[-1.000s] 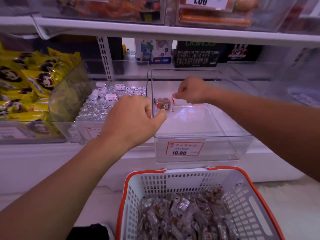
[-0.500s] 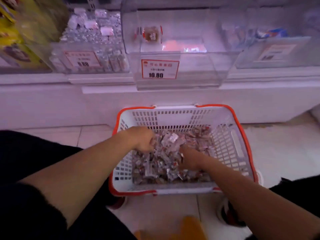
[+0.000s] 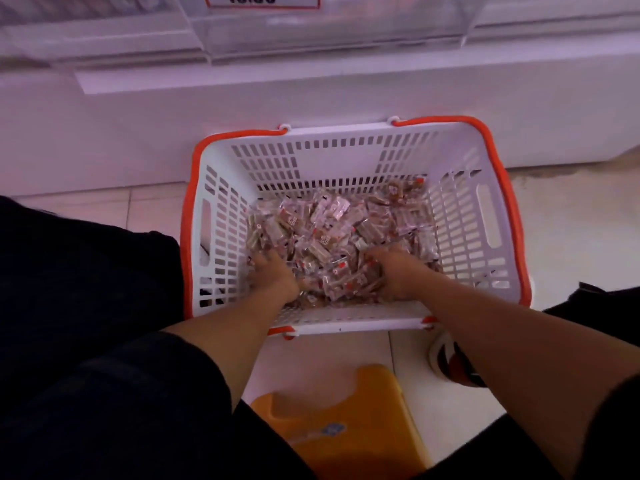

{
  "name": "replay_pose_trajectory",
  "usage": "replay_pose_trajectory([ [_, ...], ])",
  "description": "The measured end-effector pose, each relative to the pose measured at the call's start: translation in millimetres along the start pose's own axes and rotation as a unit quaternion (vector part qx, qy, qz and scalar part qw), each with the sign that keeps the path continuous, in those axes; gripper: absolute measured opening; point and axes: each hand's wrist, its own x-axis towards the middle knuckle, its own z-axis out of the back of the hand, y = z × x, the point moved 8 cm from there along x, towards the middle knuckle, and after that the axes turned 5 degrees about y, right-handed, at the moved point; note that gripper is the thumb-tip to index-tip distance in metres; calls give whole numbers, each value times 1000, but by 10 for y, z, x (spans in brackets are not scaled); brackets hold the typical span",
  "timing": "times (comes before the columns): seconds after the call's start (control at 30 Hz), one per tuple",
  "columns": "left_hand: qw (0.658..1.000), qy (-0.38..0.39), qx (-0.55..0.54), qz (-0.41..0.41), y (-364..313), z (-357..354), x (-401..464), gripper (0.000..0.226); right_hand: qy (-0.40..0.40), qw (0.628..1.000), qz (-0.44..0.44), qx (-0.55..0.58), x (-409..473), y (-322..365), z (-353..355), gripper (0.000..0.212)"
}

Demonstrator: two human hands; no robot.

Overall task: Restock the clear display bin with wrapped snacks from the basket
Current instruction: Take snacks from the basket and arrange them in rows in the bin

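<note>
Price tag (image 3: 262, 1) cropped, unreadable. Your left hand (image 3: 275, 275) and right hand (image 3: 398, 271) dug into wrapped snacks (image 3: 332, 233) in basket (image 3: 464, 216); grip indeterminate.

Fingertips of both hands, buried among snacks (image 3: 332, 237)

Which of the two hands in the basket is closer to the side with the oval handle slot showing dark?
The left hand. It digs into the wrapped snacks near the basket wall whose slot looks dark; the right hand works nearer the opposite wall.
</note>
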Motion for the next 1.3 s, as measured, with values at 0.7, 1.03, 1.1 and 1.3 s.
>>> replay_pose_trajectory([
  [0.7,891,166,-423,10,-37,221,-159,22,67,903,23,424,-252,405,875,34],
  [1.03,743,463,-430,-220,-916,1426,-1448,44,142,873,168,436,-1362,859,2106,27],
  [1.1,744,497,-351,-277,-952,1713,-1787,51,104,851,225,463,-1667,881,2415,31],
  [1.3,684,511,-367,-370,-1032,2371,-2449,61,-74,782,304,538,-2131,959,2908,30],
])
